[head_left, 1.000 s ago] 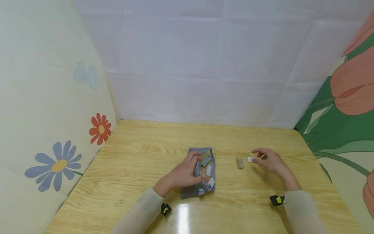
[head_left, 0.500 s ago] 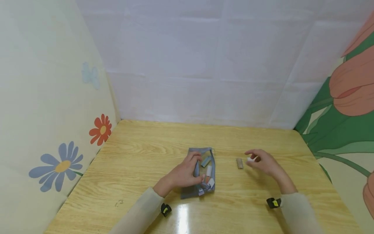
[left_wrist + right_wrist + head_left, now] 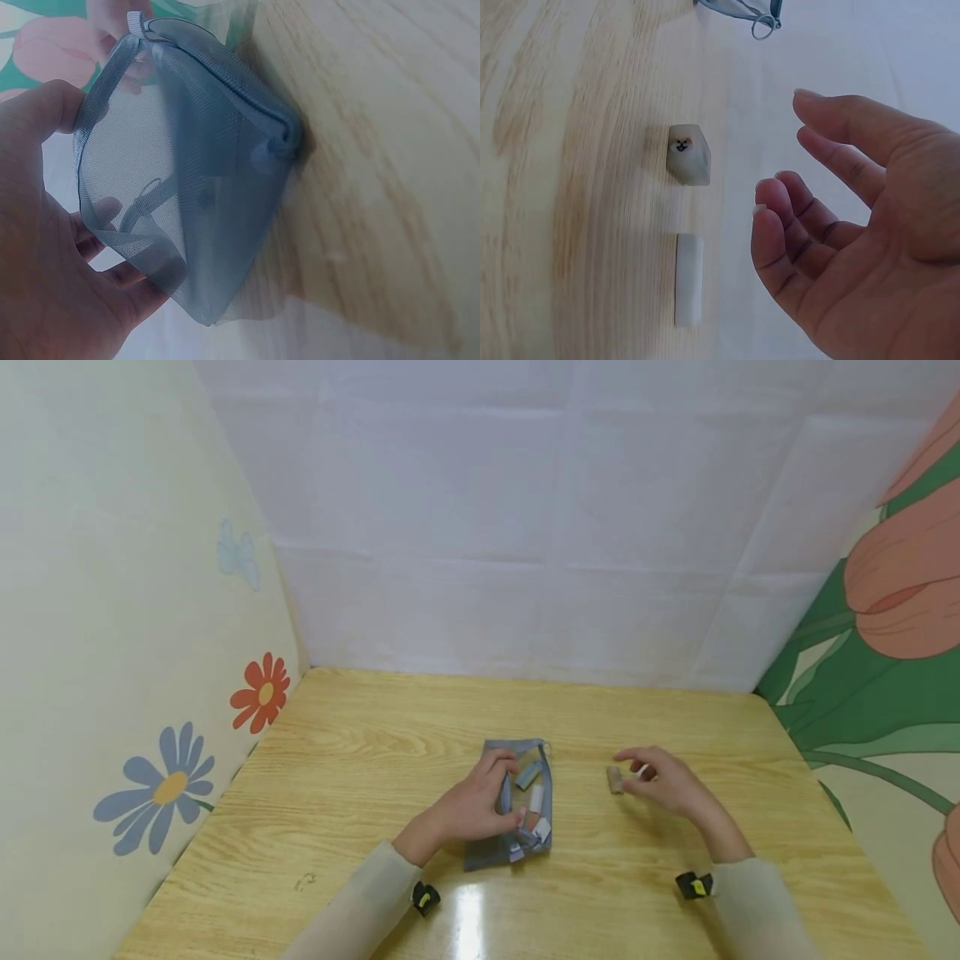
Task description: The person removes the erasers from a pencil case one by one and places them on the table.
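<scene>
My left hand grips the edge of a grey-blue mesh zip pouch, thumb on one side and fingers on the other, keeping its mouth spread. Several small blocks lie in the pouch in the head view, among them a blue one and a white one. Over the table to the right, my right hand hovers with fingers loosely bent and nothing between them. Below its fingertips sits a small brownish block with a dog picture on its end. Beside that lies a plain white block.
The wood-grain table ends at a white cloth backdrop. Flower-printed cloths hang at the left and right. The pouch's metal ring appears at the top of the right wrist view.
My right hand has moved left, from the white block to over the brownish block. The left hand and the pouch stay in place.
</scene>
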The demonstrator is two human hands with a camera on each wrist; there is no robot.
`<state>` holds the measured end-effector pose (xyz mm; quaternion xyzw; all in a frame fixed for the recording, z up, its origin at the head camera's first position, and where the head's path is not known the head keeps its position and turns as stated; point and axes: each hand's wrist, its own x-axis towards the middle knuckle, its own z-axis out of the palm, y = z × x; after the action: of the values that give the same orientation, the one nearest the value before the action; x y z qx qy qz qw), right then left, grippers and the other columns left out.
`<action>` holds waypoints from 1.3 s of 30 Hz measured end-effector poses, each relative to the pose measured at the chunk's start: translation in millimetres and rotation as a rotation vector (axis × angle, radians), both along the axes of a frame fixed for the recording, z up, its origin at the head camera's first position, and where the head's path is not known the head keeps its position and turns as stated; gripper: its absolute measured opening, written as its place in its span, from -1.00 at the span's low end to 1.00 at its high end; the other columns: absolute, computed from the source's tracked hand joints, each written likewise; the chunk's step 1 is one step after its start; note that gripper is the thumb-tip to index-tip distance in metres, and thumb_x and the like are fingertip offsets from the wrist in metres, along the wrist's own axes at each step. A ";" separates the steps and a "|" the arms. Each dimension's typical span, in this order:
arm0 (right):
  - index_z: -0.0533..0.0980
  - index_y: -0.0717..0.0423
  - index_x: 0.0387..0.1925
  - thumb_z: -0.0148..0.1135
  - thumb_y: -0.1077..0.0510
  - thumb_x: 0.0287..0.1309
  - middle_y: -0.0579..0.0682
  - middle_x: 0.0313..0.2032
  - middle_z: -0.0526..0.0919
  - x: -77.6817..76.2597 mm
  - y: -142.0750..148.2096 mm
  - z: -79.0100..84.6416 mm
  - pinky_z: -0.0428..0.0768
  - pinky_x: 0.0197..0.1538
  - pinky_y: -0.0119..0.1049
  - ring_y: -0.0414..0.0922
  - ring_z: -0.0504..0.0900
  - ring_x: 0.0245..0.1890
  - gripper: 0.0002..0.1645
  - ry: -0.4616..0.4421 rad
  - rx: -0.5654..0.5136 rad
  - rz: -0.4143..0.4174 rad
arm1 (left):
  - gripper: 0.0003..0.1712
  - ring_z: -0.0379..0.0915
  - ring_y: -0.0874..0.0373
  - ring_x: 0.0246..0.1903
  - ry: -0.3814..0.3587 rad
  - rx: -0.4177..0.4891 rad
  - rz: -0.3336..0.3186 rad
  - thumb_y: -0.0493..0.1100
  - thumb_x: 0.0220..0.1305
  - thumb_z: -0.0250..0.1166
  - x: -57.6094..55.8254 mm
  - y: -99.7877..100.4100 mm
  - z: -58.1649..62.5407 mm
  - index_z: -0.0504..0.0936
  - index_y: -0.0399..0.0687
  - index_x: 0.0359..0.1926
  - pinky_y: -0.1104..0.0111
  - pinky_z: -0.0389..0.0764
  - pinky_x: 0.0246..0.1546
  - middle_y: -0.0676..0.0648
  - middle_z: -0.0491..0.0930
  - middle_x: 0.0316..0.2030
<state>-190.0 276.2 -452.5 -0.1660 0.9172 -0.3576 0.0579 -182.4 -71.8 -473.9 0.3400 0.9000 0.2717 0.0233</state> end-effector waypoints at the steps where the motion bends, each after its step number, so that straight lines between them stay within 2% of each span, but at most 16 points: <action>1: 0.54 0.22 0.20 0.35 0.20 0.25 0.23 -0.12 0.56 0.1 -0.8 -0.3 0.55 -0.25 -0.19 -0.06 0.56 -0.25 -0.51 0.002 -0.007 0.010 | -0.25 0.26 0.03 0.29 -0.001 0.001 0.001 0.09 0.22 0.29 0.0 0.0 -0.2 0.37 -0.30 0.27 0.22 0.54 0.18 -0.16 0.15 0.39; 10: 0.53 0.28 0.19 0.39 0.21 0.21 0.21 -0.15 0.55 1.4 -9.4 -6.4 0.60 -0.21 -0.28 -0.12 0.57 -0.27 -0.48 0.048 -0.029 0.120 | -0.25 0.26 0.04 0.29 0.001 0.000 -0.004 0.10 0.22 0.29 -1.0 0.0 -2.6 0.37 -0.30 0.27 0.23 0.53 0.19 -0.15 0.15 0.39; 23: 0.54 0.17 0.20 0.41 0.15 0.19 0.17 -0.14 0.57 4.5 -23.3 -15.6 0.59 -0.16 -0.31 -0.16 0.56 -0.23 -0.46 0.018 -0.033 0.180 | -0.26 0.24 0.05 0.29 0.000 -0.002 -0.008 0.10 0.23 0.28 -0.7 -0.1 -1.4 0.36 -0.29 0.27 0.23 0.53 0.19 -0.16 0.15 0.39; 31: 0.56 0.25 0.14 0.40 0.23 0.18 0.00 -0.28 0.61 6.0 -31.7 -20.6 0.59 -0.19 -0.35 -0.23 0.54 -0.29 -0.52 0.059 -0.068 0.230 | -0.26 0.22 0.02 0.32 0.004 -0.006 -0.013 0.09 0.23 0.28 -1.9 0.5 -1.2 0.36 -0.28 0.27 0.23 0.51 0.22 -0.18 0.14 0.40; 35: 0.58 0.18 0.13 0.39 0.19 0.20 -0.12 -0.30 0.61 8.9 -36.6 -20.7 0.59 -0.18 -0.37 -0.26 0.55 -0.29 -0.55 0.031 -0.063 0.219 | -0.26 0.23 0.02 0.31 -0.003 -0.005 -0.010 0.09 0.23 0.28 -1.9 1.0 -1.5 0.36 -0.29 0.28 0.22 0.51 0.21 -0.18 0.14 0.40; 39: 0.60 0.11 0.14 0.38 0.17 0.21 -0.14 -0.30 0.62 11.4 -41.5 -21.5 0.60 -0.17 -0.38 -0.26 0.56 -0.28 -0.55 0.005 -0.060 0.222 | -0.25 0.24 0.03 0.30 -0.006 -0.008 -0.008 0.09 0.22 0.28 -2.2 1.4 -3.0 0.36 -0.30 0.27 0.22 0.53 0.19 -0.17 0.14 0.41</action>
<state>-178.7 234.6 -473.9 -0.2690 0.8821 -0.3761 0.0899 -184.6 -70.4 -476.9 0.3428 0.8996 0.2690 0.0282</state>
